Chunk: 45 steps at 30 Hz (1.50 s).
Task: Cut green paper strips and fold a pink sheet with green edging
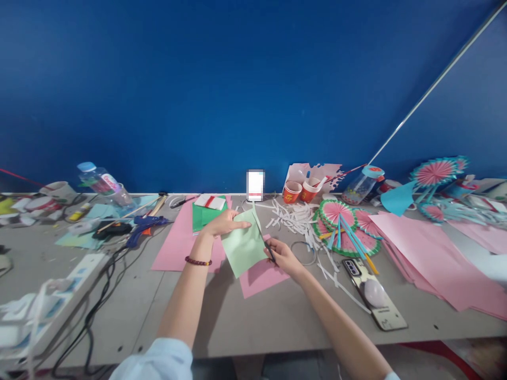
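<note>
head | your left hand (225, 224) grip pinched shut on top edge of light green paper sheet (243, 245), held over pink sheet (261, 277) on desk (277, 316) | right hand (283, 258) grip closed round dark scissors (270, 250) at its right edge | keep paper taut, fingers off the cut line, short snips

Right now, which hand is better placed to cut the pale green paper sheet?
Probably right: the right hand holds dark scissors against the pale green paper sheet, whose top the left hand pinches.
</note>
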Each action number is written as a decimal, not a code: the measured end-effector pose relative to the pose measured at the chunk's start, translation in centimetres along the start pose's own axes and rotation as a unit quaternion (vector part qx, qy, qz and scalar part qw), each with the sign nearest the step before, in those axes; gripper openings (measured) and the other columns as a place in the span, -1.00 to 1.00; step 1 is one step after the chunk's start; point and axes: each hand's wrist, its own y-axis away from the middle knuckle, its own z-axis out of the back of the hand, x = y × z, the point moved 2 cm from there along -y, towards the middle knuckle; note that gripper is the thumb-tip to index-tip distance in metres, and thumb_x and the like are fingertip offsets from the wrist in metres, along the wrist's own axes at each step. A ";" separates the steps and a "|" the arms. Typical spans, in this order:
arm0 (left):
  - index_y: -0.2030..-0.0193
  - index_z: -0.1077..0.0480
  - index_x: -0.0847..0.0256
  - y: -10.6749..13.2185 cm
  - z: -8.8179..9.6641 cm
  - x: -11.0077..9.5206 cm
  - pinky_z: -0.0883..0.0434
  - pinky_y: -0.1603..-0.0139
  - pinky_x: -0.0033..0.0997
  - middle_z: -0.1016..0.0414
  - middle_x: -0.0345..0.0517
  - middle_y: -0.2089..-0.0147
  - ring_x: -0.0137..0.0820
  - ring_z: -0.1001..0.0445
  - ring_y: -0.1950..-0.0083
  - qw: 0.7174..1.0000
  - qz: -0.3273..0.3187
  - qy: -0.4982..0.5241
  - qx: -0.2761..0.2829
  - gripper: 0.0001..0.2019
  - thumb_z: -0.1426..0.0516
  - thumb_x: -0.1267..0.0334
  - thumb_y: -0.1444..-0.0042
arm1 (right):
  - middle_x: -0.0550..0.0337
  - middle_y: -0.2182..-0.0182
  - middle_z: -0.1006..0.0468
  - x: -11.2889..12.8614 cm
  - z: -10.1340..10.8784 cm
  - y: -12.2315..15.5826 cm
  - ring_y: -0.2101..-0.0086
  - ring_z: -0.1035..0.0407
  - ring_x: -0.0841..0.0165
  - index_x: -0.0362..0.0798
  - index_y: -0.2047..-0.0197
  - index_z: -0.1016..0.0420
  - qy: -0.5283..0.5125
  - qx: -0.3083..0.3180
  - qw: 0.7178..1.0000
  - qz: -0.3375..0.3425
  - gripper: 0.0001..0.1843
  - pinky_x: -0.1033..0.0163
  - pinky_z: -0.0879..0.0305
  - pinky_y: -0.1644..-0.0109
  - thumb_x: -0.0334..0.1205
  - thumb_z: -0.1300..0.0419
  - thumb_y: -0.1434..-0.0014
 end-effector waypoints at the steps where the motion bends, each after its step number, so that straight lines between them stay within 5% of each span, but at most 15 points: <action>1: 0.44 -0.43 0.25 0.0 0.0 0.0 -0.38 0.43 -0.47 -0.53 -0.11 0.44 -0.32 -0.50 0.39 1.000 0.000 -0.002 -0.003 -0.65 -0.33 0.02 0.23 | 0.41 0.62 -0.23 0.0 0.0 0.0 0.65 -0.20 0.55 -0.04 0.38 -0.26 0.000 0.000 1.000 0.000 -0.57 0.45 -0.04 0.66 0.17 -0.21 0.02; 45: 0.53 -0.38 0.25 -0.3 -0.6 0.1 -0.22 0.58 -0.54 -0.41 -0.20 0.56 -0.45 -0.35 0.57 0.999 -0.002 -0.048 0.014 -0.65 -0.32 0.01 0.24 | 0.42 0.68 -0.16 0.2 0.0 -0.2 0.67 -0.01 0.58 -0.05 0.45 -0.26 0.008 -0.016 1.000 0.021 -0.60 0.41 0.05 0.62 0.13 -0.21 0.01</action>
